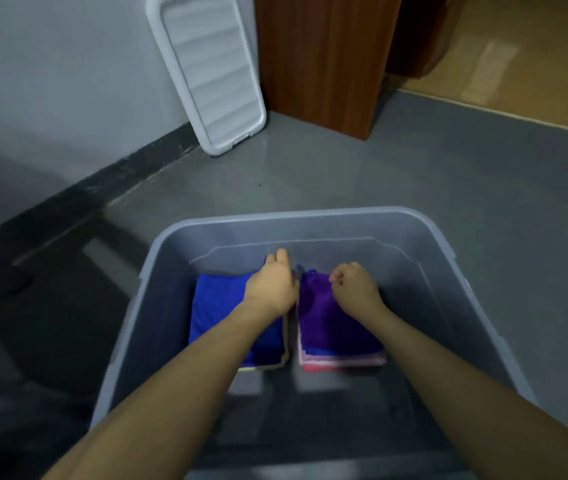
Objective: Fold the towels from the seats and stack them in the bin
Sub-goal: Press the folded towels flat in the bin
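Both hands in bin. Left hand point(272, 289) grip curled on far edge of purple towel point(331, 323); right hand point(355, 289) pinches same edge. Purple towel tops right stack, over pink layers. Blue towel point(220, 306) stack just beside it, left. Grey bin point(310, 216) on floor; white lid point(209, 71) leans against wall.

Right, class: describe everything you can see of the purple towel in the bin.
The purple towel is soft cloth, folded flat, topping the right-hand stack over pink and red layers. It lies inside the grey bin, beside a blue towel. The right hand rests curled on its far end, which is bunched.
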Tool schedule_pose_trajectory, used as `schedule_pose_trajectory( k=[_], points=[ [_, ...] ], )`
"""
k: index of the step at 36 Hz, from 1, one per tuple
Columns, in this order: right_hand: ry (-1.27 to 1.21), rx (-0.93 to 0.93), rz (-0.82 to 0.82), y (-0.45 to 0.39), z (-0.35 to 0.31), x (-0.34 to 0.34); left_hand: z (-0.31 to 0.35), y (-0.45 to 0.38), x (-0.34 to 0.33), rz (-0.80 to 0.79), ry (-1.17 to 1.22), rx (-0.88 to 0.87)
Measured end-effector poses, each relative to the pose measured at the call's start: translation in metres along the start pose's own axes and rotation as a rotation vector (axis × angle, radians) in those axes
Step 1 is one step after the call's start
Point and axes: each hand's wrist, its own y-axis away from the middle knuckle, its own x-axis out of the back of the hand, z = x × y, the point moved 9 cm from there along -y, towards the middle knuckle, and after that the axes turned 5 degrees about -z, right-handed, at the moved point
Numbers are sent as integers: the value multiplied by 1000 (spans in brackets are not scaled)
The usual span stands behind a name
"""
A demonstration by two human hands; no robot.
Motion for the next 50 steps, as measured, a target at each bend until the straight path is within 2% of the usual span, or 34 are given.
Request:
schedule_pose_trajectory(
  k=[4,17,21,25,29,34,46,50],
  points=[
    [-64,72,18,10,-68,19,-14,30,79,144,6,-11],
    [-316,480,133,82,-318,96,-66,168,333,556,39,10],
    [-330,630,136,125,-397,113,-98,228,393,684,33,37],
    [-309,745,148,160,-460,114,-132,274,423,748,33,87],
    [-277,850,98,202,-534,87,-191,330,446,823,90,179],
    [-226,985,2,259,-620,20,-286,408,454,887,171,323],
    [-138,1107,-319,397,-748,-179,-476,596,416,917,168,724],
    [-146,1126,-390,429,-768,-223,-509,631,407,924,160,782]
  ],
)
